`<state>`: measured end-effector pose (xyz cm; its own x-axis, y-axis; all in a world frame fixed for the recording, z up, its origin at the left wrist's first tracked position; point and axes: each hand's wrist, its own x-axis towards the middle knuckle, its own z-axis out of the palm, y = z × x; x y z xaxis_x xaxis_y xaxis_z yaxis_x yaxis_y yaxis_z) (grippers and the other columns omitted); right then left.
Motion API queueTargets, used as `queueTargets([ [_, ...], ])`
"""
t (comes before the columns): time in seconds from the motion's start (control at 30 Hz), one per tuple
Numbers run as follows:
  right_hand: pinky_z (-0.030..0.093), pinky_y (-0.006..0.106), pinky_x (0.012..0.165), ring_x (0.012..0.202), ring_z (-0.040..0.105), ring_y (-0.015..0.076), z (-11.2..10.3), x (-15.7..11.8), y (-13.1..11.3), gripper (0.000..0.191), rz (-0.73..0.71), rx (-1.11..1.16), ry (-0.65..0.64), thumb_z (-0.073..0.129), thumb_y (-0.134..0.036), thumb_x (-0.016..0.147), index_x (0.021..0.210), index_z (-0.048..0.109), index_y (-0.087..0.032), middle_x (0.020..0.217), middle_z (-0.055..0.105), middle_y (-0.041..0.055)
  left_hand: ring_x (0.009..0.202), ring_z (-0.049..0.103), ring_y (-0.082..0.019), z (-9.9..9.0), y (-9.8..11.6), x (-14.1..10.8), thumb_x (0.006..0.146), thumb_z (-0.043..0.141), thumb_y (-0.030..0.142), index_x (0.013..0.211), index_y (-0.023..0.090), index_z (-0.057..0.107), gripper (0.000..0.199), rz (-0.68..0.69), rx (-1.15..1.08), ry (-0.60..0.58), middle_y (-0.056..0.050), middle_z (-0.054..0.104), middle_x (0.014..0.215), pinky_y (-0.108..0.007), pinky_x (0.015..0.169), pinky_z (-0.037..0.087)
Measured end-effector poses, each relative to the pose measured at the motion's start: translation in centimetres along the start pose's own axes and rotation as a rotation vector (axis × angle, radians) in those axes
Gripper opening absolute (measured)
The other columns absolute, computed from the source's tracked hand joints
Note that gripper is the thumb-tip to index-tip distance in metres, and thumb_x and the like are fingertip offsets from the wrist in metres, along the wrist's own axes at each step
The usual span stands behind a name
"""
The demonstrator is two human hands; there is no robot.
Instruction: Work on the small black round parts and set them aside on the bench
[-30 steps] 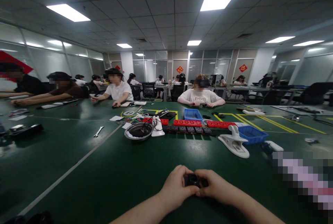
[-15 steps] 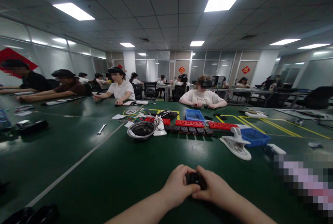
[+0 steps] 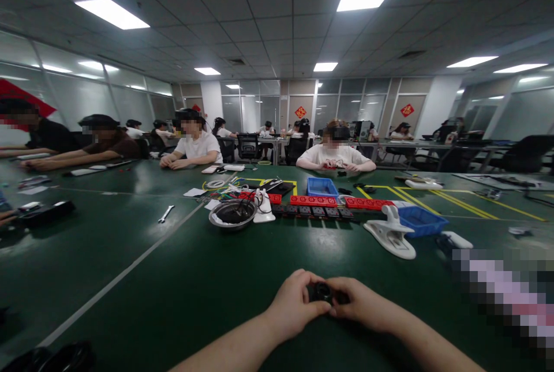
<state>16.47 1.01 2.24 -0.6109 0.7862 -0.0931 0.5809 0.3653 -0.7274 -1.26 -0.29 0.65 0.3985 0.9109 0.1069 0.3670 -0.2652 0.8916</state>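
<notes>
Just above the green tabletop (image 3: 208,297), a small black part with a round, ring-like opening (image 3: 322,290) is between my hands. My left hand (image 3: 296,301) curls round its left side, thumb in front and fingers behind. From the other side my right hand (image 3: 357,301) pinches it with thumb and fingertips. Both hands are closed on it, and the fingers hide much of its shape, so its exact kind cannot be made out.
Beyond my hands stand a metal bowl (image 3: 232,223), red socket strips (image 3: 314,201), a white clip base (image 3: 392,236) and a blue tray (image 3: 422,223). A wrench (image 3: 166,214) lies left. Black coiled cable (image 3: 64,357) sits near-left. A co-worker (image 3: 336,153) sits opposite.
My right hand has shifted slightly to the right and its fingers have changed their grip on the black part. My left hand keeps its hold. The view has tilted slightly.
</notes>
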Motion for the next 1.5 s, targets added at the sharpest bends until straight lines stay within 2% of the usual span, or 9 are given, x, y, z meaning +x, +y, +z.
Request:
queueTargets([
  [0.5, 0.034, 0.019, 0.055, 0.062, 0.044, 0.0107, 0.1, 0.1, -0.1, 0.018, 0.037, -0.030, 0.013, 0.057, -0.022, 0.064, 0.080, 0.056, -0.013, 0.070, 0.052, -0.0017, 0.053, 0.036, -0.006, 0.1, 0.1, 0.0, 0.059, 0.065, 0.025, 0.089, 0.018, 0.057, 0.032, -0.013, 0.004, 0.011, 0.002, 0.044, 0.081, -0.017, 0.049, 0.030],
  [0.77, 0.031, 0.018, 0.051, 0.060, 0.043, 0.0097, 0.3, 0.2, 0.1, 0.021, 0.091, -0.057, 0.055, 0.062, -0.021, 0.058, 0.075, 0.052, -0.014, 0.067, 0.050, -0.0035, 0.054, 0.037, -0.007, 0.3, 0.4, -0.2, 0.056, 0.067, 0.026, 0.085, 0.018, 0.056, 0.033, -0.043, 0.052, 0.035, 0.003, 0.045, 0.076, -0.018, 0.049, 0.029],
  [0.93, 0.029, 0.019, 0.050, 0.060, 0.046, 0.0114, 1.4, 0.5, -0.5, 0.025, 0.135, -0.228, 0.170, 0.064, -0.029, 0.055, 0.071, 0.050, -0.016, 0.067, 0.053, -0.0025, 0.066, 0.042, -0.012, 0.5, 0.2, -0.1, 0.055, 0.067, 0.022, 0.085, 0.018, 0.055, 0.033, -0.047, 0.097, 0.092, 0.001, 0.047, 0.082, -0.020, 0.056, 0.031],
  [1.03, 0.030, 0.021, 0.053, 0.064, 0.050, 0.0146, 2.3, 0.7, -0.8, 0.022, 0.192, -0.379, 0.286, 0.059, -0.033, 0.061, 0.075, 0.053, -0.017, 0.070, 0.056, 0.0010, 0.069, 0.043, -0.013, 0.6, 0.0, 0.0, 0.057, 0.066, 0.022, 0.085, 0.018, 0.054, 0.031, -0.043, 0.103, 0.134, 0.001, 0.047, 0.083, -0.021, 0.057, 0.032],
  [1.1, 0.030, 0.022, 0.055, 0.067, 0.052, 0.0165, 2.6, 0.8, -0.9, 0.021, 0.208, -0.444, 0.308, 0.056, -0.036, 0.064, 0.076, 0.056, -0.018, 0.073, 0.057, 0.0034, 0.067, 0.042, -0.012, 0.6, -0.1, 0.0, 0.059, 0.065, 0.022, 0.086, 0.018, 0.053, 0.030, -0.028, 0.099, 0.148, 0.000, 0.047, 0.083, -0.020, 0.056, 0.031],
  [1.27, 0.030, 0.022, 0.053, 0.065, 0.051, 0.0160, 1.6, 0.2, -0.8, 0.036, 0.161, -0.404, 0.209, 0.061, -0.049, 0.058, 0.076, 0.055, -0.018, 0.072, 0.056, 0.0027, 0.055, 0.038, -0.007, 0.4, -0.4, 0.1, 0.058, 0.064, 0.021, 0.088, 0.018, 0.054, 0.032, -0.017, 0.053, 0.063, 0.002, 0.046, 0.080, -0.018, 0.049, 0.029],
  [1.37, 0.030, 0.019, 0.051, 0.062, 0.047, 0.0129, 0.3, -0.2, -0.6, 0.042, 0.095, -0.250, 0.096, 0.067, -0.042, 0.053, 0.082, 0.051, -0.017, 0.072, 0.054, -0.0007, 0.053, 0.037, -0.006, 0.2, -0.4, 0.2, 0.059, 0.063, 0.022, 0.089, 0.018, 0.055, 0.032, -0.008, 0.028, 0.016, 0.003, 0.044, 0.080, -0.017, 0.048, 0.030],
  [1.5, 0.034, 0.019, 0.054, 0.066, 0.046, 0.0119, -0.5, -0.5, -0.7, 0.038, 0.017, -0.026, -0.029, 0.064, -0.031, 0.059, 0.092, 0.051, -0.016, 0.076, 0.053, -0.0014, 0.053, 0.038, -0.006, 0.0, -0.4, 0.2, 0.059, 0.064, 0.023, 0.090, 0.019, 0.056, 0.032, 0.003, 0.006, -0.006, 0.003, 0.043, 0.079, -0.017, 0.049, 0.030],
])
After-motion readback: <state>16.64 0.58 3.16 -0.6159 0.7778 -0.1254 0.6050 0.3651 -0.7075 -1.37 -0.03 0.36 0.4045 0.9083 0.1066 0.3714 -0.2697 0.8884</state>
